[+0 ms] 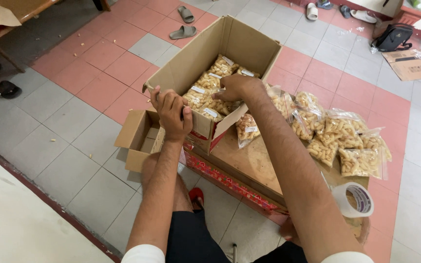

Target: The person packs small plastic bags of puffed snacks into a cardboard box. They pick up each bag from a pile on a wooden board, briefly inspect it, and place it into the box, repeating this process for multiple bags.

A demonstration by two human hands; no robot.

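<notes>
Over box [249, 41] | left hand [173, 113] grips rim | right hand [236, 87] on snack bags [210, 85]

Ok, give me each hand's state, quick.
Left hand: closed, gripping the box rim.
Right hand: inside the box on the snack bags; grip cannot be told.

Open brown cardboard box [230, 48] holds clear snack bags [209, 90] with small white labels [198, 89]. More clear bags [337, 141] lie right of it. Smaller open carton [137, 136] left.
</notes>
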